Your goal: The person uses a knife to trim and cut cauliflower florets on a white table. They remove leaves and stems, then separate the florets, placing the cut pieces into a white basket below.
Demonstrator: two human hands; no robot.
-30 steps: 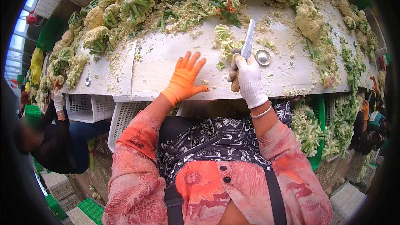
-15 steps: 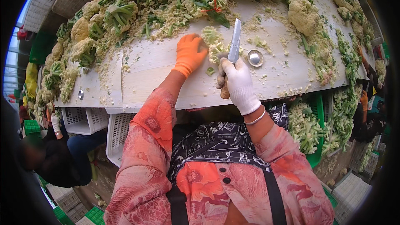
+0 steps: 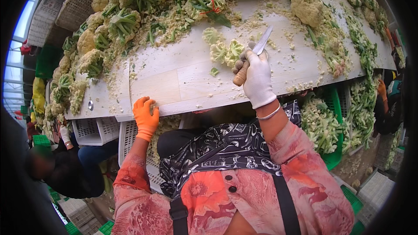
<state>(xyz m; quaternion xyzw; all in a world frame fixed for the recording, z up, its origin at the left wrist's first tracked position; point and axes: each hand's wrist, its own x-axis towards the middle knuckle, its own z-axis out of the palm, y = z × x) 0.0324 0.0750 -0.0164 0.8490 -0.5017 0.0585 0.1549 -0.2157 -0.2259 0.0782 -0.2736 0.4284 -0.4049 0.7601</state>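
Observation:
My left hand point(image 3: 145, 115), in an orange glove, rests at the front edge of the white table point(image 3: 154, 78), fingers apart and slightly bent, nothing seen in them. My right hand point(image 3: 257, 69), in a white glove with grey fingertips, is closed round the wooden handle of a knife point(image 3: 264, 40); its blade points up and to the right, over a round metal disc largely hidden by the hand. Pale cauliflower florets point(image 3: 224, 52) lie just left of the knife, with small crumbs scattered about them.
Cauliflower heads point(image 3: 124, 28) and trimmings pile along the back and sides. Below the front edge are a white crate point(image 3: 91, 130) and a green crate point(image 3: 331, 159) with trimmings. A co-worker point(image 3: 74, 169) sits at left, another point(image 3: 387, 109) at right; more crates stand at upper left.
My left hand has drawn back toward me and leftward from beside the florets, its fingers loosening. My right hand has risen slightly, the blade now tilted further right. The view has shifted a little.

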